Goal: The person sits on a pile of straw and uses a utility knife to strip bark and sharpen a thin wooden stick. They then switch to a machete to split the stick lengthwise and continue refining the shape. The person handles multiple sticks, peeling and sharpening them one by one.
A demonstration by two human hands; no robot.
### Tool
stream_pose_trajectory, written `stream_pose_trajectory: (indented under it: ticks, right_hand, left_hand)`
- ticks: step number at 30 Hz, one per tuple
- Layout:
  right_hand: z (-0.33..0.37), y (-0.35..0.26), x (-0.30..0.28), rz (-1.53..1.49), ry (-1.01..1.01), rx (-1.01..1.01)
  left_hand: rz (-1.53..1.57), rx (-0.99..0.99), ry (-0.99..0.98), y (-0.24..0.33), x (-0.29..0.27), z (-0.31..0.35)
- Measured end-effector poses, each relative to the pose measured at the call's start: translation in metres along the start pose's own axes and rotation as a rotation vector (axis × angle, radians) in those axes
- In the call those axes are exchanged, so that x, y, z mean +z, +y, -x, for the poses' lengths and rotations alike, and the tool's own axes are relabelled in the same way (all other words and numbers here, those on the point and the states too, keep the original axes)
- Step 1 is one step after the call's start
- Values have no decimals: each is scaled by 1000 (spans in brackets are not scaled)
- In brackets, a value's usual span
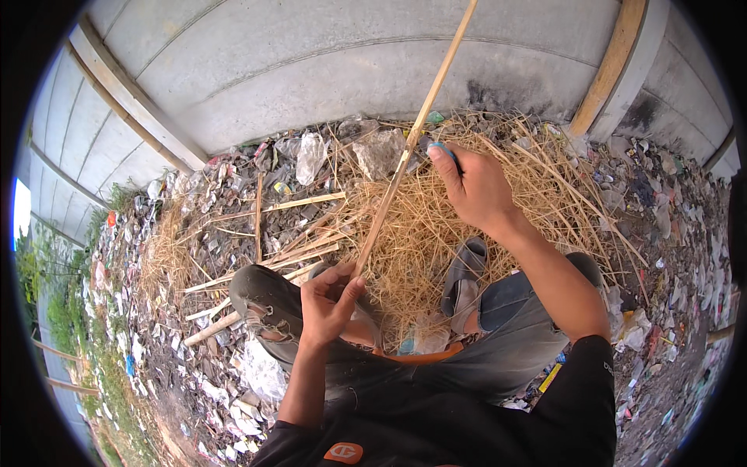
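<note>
Head view: left fingers (355, 289) pinch wooden strip (387, 202), right fingers (445, 164) wrap blue tool (442, 146) by strip's edge (free air leftward)

I sit outdoors on brown, littered waste ground (177, 426), among crumpled white plastic scraps (264, 369), a grey concrete-panel wall (311, 66) and leafy green weeds (66, 315).

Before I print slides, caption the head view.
Left hand grips a bamboo strip, right hand a blue-handled knife.
</note>
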State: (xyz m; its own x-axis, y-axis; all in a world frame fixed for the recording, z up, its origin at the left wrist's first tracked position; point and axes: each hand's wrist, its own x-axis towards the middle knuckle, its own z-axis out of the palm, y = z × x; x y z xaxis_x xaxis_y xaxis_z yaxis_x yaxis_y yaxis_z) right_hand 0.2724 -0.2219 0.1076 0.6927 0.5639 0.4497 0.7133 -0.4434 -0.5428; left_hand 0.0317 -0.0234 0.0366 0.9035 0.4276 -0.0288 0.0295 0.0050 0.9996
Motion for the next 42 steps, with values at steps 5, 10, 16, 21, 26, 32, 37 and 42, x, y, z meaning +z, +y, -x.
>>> stream_pose_trajectory:
  ticks: [5, 10, 16, 21, 26, 32, 37, 42]
  right_hand:
    - [43, -38, 34, 154, -250, -81]
    - [-6, -3, 8, 232, -189, 165]
    - [28, -3, 56, 61, -157, 17]
    - [0, 16, 13, -223, -24, 258]
    - [3, 5, 12, -267, -56, 139]
    - [8, 6, 6, -242, -122, 105]
    - [2, -6, -12, -315, -74, 99]
    - [9, -62, -27, -458, -87, -94]
  left_hand:
    - [-64, 28, -14, -1, 10, -4]
    - [69, 51, -62, 7, 3, -1]
    - [1, 219, -47, 49, 27, 0]
    - [-274, 354, 218, 38, 11, -10]
    - [-372, 460, 385, 61, -10, -27]
    - [-507, 991, 982, 178, -83, -30]
    - [-105, 1220, 948, 246, -150, -4]
    - [265, 1106, 498, 219, -110, -26]
